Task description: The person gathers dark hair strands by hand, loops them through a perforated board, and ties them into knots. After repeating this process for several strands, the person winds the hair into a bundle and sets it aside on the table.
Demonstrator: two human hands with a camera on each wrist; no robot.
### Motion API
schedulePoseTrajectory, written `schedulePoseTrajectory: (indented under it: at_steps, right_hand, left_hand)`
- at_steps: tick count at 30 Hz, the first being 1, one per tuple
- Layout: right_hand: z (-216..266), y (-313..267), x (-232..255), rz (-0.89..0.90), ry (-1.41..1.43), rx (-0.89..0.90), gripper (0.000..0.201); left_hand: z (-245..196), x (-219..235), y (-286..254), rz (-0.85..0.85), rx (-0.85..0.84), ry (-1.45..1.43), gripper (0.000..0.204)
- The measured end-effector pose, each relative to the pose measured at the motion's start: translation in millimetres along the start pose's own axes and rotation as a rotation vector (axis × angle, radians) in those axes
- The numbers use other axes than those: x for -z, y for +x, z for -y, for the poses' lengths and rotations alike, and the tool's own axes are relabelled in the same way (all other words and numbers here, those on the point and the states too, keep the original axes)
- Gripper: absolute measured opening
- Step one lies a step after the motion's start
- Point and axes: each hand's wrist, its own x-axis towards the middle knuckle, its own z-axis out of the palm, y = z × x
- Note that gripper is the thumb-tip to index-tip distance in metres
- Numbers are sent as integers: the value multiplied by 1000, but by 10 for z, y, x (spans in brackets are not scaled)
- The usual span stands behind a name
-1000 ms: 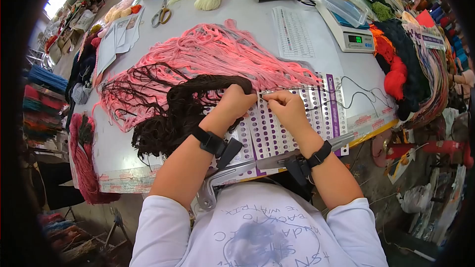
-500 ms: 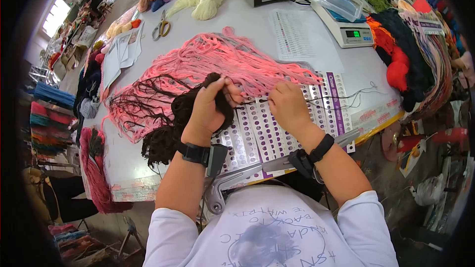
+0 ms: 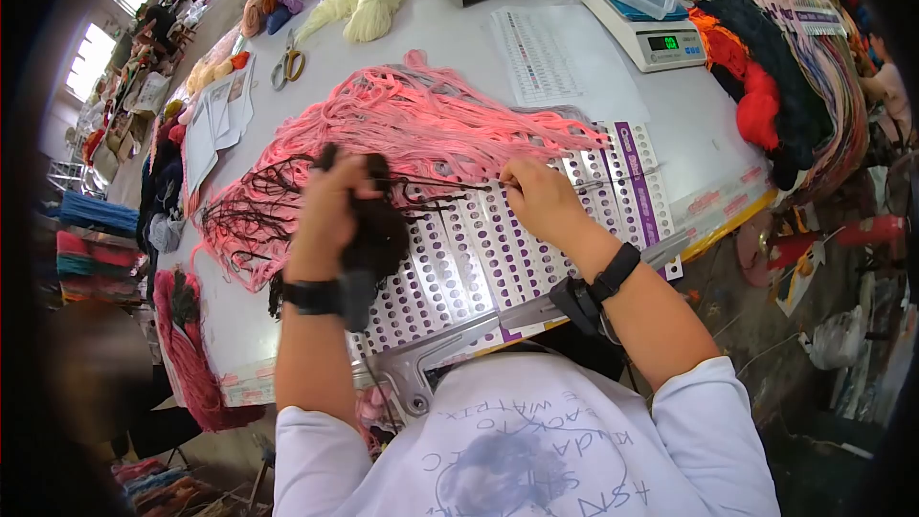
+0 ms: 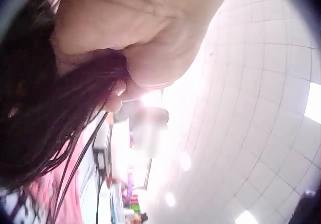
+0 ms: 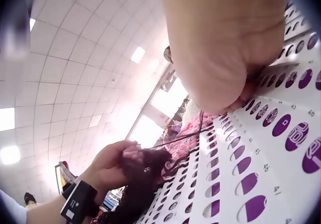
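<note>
A hank of dark brown yarn (image 3: 383, 237) hangs from my left hand (image 3: 327, 211), whose fingers curl round it. In the left wrist view the yarn (image 4: 70, 103) passes through that grip and fans out in loose strands. My right hand (image 3: 548, 201) pinches the far end of several dark strands over the white punched cards (image 3: 479, 268). Those strands stretch nearly straight between the two hands. Rows of purple-backed holes (image 5: 249, 181) lie right below my right hand in its wrist view. Salmon-pink yarn (image 3: 412, 120) spreads behind, with loose brown strands (image 3: 251, 211) across its left part.
Scissors (image 3: 288, 65), cream yarn (image 3: 375, 8) and a printed chart (image 3: 541, 57) lie at the back of the table. A digital scale (image 3: 665, 50) stands back right, beside red yarn (image 3: 758, 107). A metal bar (image 3: 459, 340) runs along the front edge.
My left hand has drawn the brown hank leftward, away from my right hand, and the strands between them have lengthened. My right hand keeps near the same spot on the cards.
</note>
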Motion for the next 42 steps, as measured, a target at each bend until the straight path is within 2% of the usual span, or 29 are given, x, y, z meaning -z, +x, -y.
schedulePoseTrajectory:
  at_steps: [1,4,5,6,8,10,12,13,14,15,17,19,21,23,30,33,35,36,38,39,40,41,42]
  right_hand:
    - [1,6,-10,-9,-22,-21,8]
    - [8,5,-19,-21,-38,-44,8]
    - [17,6,-19,-23,-37,-44,8]
    - [19,14,-19,-28,-36,-40,8]
    - [38,16,-15,-20,-28,-61,10]
    - [157,16,36,3,34,-118,12]
    - [381,24,128,39,95,-176,14]
    - [548,24,162,22,245,-166,15]
    - [700,13,180,6,396,-158,17]
    - [832,-15,181,20,401,-160,17]
    - [1042,-69,194,95,870,-218,17]
    - [1158,-117,260,123,885,-265,17]
    - [1190,-159,270,148,895,-308,17]
    - [1206,-187,255,113,1031,-348,14]
    - [1292,-228,235,99,1018,-335,11]
    - [1291,-234,251,119,1113,-386,10]
    - [1253,-229,259,114,1272,-321,7]
    - [1228,-221,300,115,1269,-318,7]
    - [1136,-210,435,105,1329,-425,8]
    - [1097,-211,516,100,1325,-423,8]
    - [1057,-216,612,87,1442,-502,10]
    - [980,-229,722,72,1559,-583,13]
    - [714,-249,885,56,1626,-555,14]
  left_hand:
    - [-99,319,116,-5,-26,-73,11]
    - [-383,1088,399,-254,-201,-21,10]
    - [-478,1137,397,-366,-295,36,9]
    - [-495,1137,421,-364,-301,36,9]
    - [-509,922,372,-523,-451,139,4]
    - [-432,627,219,-314,-365,164,8]
    - [-372,141,-145,2,-206,-9,23]
    - [-334,-56,-306,145,-106,-117,22]
    - [-270,-236,-445,247,-16,-264,26]
    - [-241,-364,-567,355,59,-321,34]
    - [-171,-518,-729,414,189,-315,45]
    - [-62,-567,-769,544,214,-350,48]
    - [-84,-605,-866,510,233,-348,49]
    - [-102,-623,-927,442,287,-505,36]
    - [-38,-601,-968,441,268,-455,36]
    - [-54,-578,-970,461,281,-503,37]
    - [-108,-543,-960,420,245,-487,36]
    - [-97,-465,-909,421,242,-488,36]
    - [-71,-246,-782,483,205,-494,33]
    - [-110,-188,-781,321,219,-501,28]
    - [-73,-21,-641,451,235,-647,22]
    - [-170,62,-637,274,244,-640,17]
    - [-201,296,-530,305,170,-666,14]
